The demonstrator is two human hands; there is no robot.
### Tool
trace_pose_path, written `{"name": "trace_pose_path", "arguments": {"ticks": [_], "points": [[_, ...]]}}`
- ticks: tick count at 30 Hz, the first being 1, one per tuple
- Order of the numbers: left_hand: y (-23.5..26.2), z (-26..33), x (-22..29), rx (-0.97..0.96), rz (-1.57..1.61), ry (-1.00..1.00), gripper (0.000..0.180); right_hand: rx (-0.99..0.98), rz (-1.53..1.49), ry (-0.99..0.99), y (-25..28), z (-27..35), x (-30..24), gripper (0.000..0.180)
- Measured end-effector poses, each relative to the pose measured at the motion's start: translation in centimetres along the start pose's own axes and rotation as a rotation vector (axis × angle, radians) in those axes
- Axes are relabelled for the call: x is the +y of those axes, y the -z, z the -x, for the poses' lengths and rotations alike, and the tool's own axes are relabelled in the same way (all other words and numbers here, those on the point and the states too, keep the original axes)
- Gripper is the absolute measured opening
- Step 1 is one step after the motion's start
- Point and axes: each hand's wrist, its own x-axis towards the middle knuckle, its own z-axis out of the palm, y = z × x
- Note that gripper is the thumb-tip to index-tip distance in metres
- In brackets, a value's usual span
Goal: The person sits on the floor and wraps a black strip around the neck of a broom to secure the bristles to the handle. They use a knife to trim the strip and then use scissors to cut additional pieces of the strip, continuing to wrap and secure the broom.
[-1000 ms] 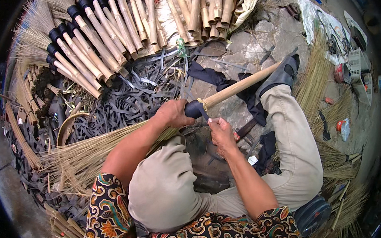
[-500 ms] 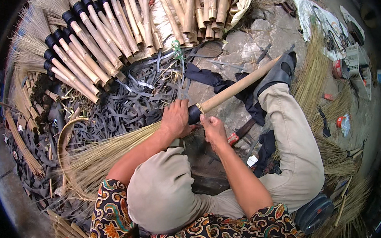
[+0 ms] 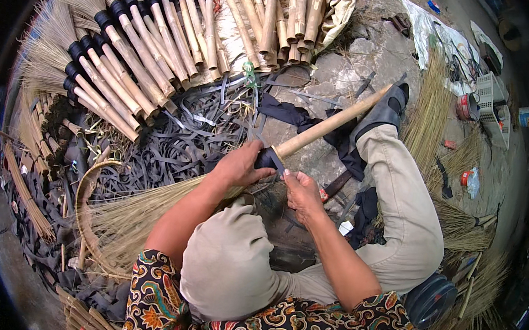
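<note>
A bamboo-handled broom lies slantwise before me, its pale handle (image 3: 327,126) running up to my shoed foot (image 3: 386,103) at the far right. Its straw bristles (image 3: 147,214) fan out to the lower left, under my left forearm. Black binding (image 3: 267,159) wraps the neck between handle and straw. My left hand (image 3: 239,165) is closed around the broom at this binding. Between the thumb and fingers of my right hand (image 3: 303,193) is pinched a black strip (image 3: 277,160) that comes off the binding. Part of the neck is hidden by my left hand.
Finished brooms (image 3: 130,46) lie in a row at the far left, beside bare bamboo handles (image 3: 300,14). Tangled black strips (image 3: 185,139) cover the floor at left. A bamboo hoop (image 3: 79,202) circles the bristles. Loose straw (image 3: 430,110) and a white basket (image 3: 493,103) lie right.
My right hand has drawn slightly right and down, away from the neck, and the strip now shows stretched from the binding. My left hand has shifted its hold on the neck.
</note>
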Motion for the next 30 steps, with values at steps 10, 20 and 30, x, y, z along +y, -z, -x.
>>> {"name": "trace_pose_path", "arguments": {"ticks": [10, 20, 30], "points": [[1.1, -0.3, 0.1, -0.010, 0.157, 0.046, 0.073, 0.015, 0.029, 0.071, -0.5, -0.2, -0.1, 0.023], [-1.0, 0.8, 0.2, 0.064, -0.065, 0.088, 0.074, -0.015, 0.057, 0.061, -0.9, -1.2, -0.8, 0.026], [0.0, -0.3, 0.4, -0.078, 0.026, 0.124, 0.084, -0.009, -0.019, 0.068, -1.5, -2.2, -1.0, 0.020]]}}
